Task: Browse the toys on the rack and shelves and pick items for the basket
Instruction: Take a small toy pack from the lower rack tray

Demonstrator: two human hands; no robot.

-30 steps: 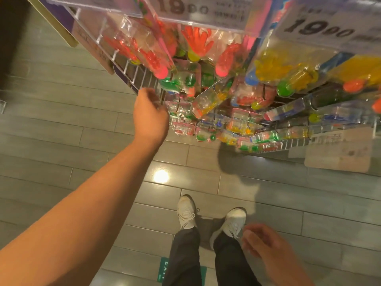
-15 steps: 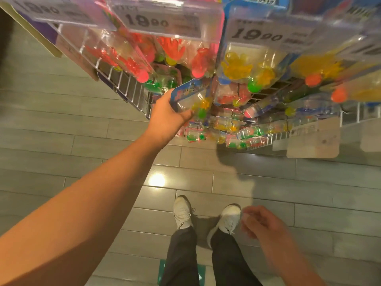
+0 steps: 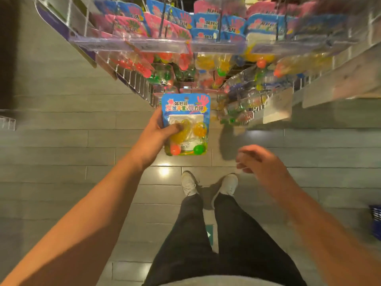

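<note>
Left hand gripping a blister-packed toy card by its left edge, thumb curled across the clear front, fingers behind. Card held upright just below the wire rack, facing the camera, apart from the hanging packs. Blue header printed with a red hand graphic and colourful Chinese lettering, "超好玩" legible on the top line, "弹力球" at the end of the second. Inside the bubble: translucent yellow sticky hands, an orange ball lower left, a green ball lower right. Right hand hovering lower right of the card, well apart, fingers loosely curled, holding nothing. More pink and blue packs hanging above on the rack, their print and price strips too blurred to read. Blue basket at the right frame edge, on the grey plank floor. White shoes below.
</note>
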